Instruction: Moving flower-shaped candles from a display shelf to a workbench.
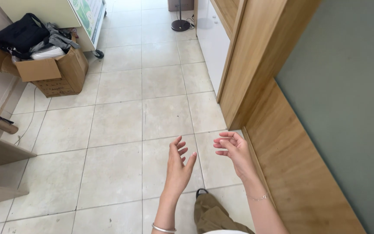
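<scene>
**Empty hands raised over a pale tiled floor**

The floor (117,121) is laid with large cream tiles, faintly mottled, with thin grey grout lines running toward 12 o'clock. Along the 3 o'clock side stands a light wooden panel (278,143) with a visible grain, and beyond it a flat grey-green wall surface (351,99).

Both hands are held up in the air at about 6 o'clock, close to each other but not touching. The left hand (179,167) has its fingers spread and slightly curled, palm turned toward the other hand, and holds nothing; a thin silver bangle (163,228) circles that wrist. The right hand (234,151) sits just beside it toward 3 o'clock, fingers loosely bent inward, also empty, near the wooden panel without touching it; a fine chain bracelet (256,198) lies on its wrist.

Below the hands, a khaki trouser leg (213,216) and a dark shoe tip (201,191) show on the tiles.

At 10 o'clock, well apart from the hands, an open cardboard box (53,71) holds a black bag (22,34) and grey cloth. At 9 o'clock a brown bottle (1,124) lies by the wall. A black round stand base (180,25) rests at 12 o'clock.
</scene>
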